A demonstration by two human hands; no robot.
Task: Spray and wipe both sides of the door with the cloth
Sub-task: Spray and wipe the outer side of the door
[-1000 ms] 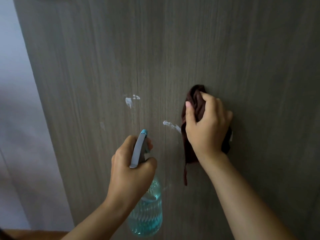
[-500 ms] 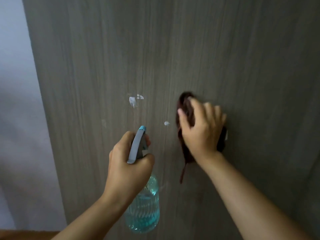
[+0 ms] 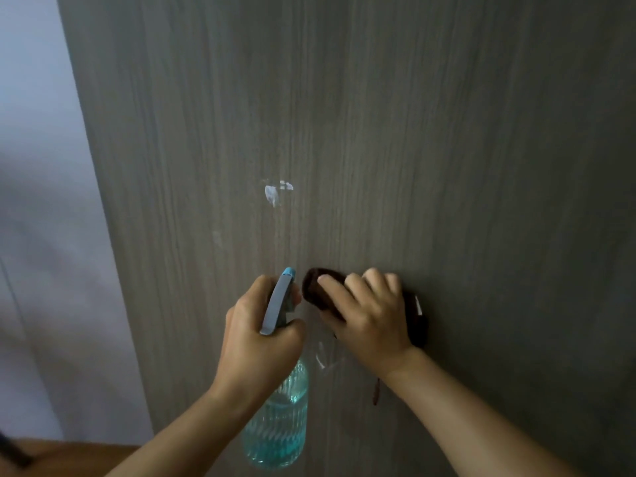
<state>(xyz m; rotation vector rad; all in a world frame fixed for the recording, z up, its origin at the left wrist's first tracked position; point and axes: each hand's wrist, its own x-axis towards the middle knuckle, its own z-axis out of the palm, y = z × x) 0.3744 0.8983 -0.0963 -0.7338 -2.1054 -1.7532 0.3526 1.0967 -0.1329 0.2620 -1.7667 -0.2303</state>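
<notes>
Grey-brown wood grain runs vertically over the door, which fills most of the view and stands close in front of the person. Low on its face, the dark brown cloth is bunched into a wad and pressed flat against the wood under the right hand. That hand's fingers curl over the wad and its thumb lies along the wad's left end; a bit of cloth with a white tag shows past the knuckles on the right, and a thin loose end hangs below the wrist. Just left of it, nearly touching, the left hand grips the neck of the spray bottle, fingers wrapped round the trigger, with the grey spray head and its blue tip pointing up toward the door. The clear ribbed bottle hangs below the fist and holds pale blue liquid. Above both hands, white smears mark the wood, and a fainter pale streak lies lower left of them. A pale wall stands beyond the door's left edge, with a strip of brown floor at the bottom.
</notes>
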